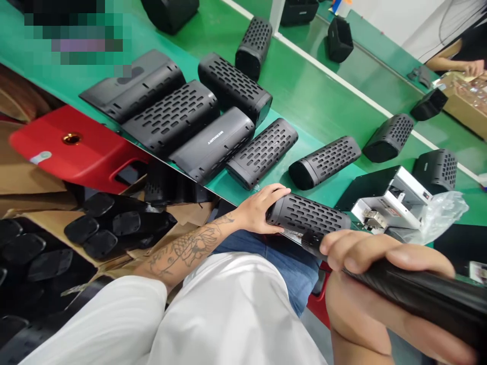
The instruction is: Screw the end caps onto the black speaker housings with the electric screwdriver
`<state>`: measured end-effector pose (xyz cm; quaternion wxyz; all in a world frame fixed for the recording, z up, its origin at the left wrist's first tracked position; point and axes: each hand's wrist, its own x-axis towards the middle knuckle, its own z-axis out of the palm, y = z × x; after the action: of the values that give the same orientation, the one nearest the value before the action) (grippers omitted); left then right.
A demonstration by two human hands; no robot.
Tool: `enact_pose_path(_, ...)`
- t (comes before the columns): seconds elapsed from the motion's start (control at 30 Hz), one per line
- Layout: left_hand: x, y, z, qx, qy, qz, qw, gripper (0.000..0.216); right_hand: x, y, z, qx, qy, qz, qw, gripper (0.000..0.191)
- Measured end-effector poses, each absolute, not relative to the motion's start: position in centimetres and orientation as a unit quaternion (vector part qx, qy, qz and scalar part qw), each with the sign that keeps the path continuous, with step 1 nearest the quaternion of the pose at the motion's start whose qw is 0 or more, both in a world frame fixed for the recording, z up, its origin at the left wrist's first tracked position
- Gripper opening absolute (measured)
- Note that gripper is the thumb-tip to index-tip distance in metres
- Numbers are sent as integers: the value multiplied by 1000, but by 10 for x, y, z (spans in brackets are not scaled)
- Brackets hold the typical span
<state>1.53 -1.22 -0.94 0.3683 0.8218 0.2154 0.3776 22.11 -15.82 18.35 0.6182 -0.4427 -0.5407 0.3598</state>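
My left hand [257, 210] grips one end of a black slotted speaker housing [310, 213] at the near edge of the green bench [331, 197]. The fingers lie over its top and the thumb is below. Close to the camera, my right hand [371, 253] is wrapped around a black electric screwdriver [426, 291]. Its front collar points at the lower side of that housing; the bit cannot be made out. Beyond the left hand lie another slotted housing [262, 152] and a smooth one marked MERKURY [215, 144].
Several more housings are spread over the bench, including a slotted one [325, 161]. A white metal device [395, 200] and clear plastic bag [437, 215] stand to the right. A red stool [76, 147] and carton of black parts [95, 233] are at left. Another person's hands [470, 67] work far right.
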Motion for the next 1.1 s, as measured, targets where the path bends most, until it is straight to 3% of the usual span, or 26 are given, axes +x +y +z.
enact_pose_path(0.07,17,-13,-10,818,221,373,377,127,201,-138,190,-418,-535,336,653,57)
enact_pose_path(0.2,19,-13,-10,813,230,361,394,126,191,-109,187,-394,-553,378,629,46)
enact_pose_path(0.3,20,-13,-10,812,222,371,393,124,195,-92,169,-321,-591,366,643,54)
enact_pose_path(0.5,21,-12,-10,808,230,358,407,128,209,-76,149,-284,-664,373,582,65)
enact_pose_path(1.1,21,-13,-13,821,242,362,369,131,188,-76,142,-267,-645,424,577,58)
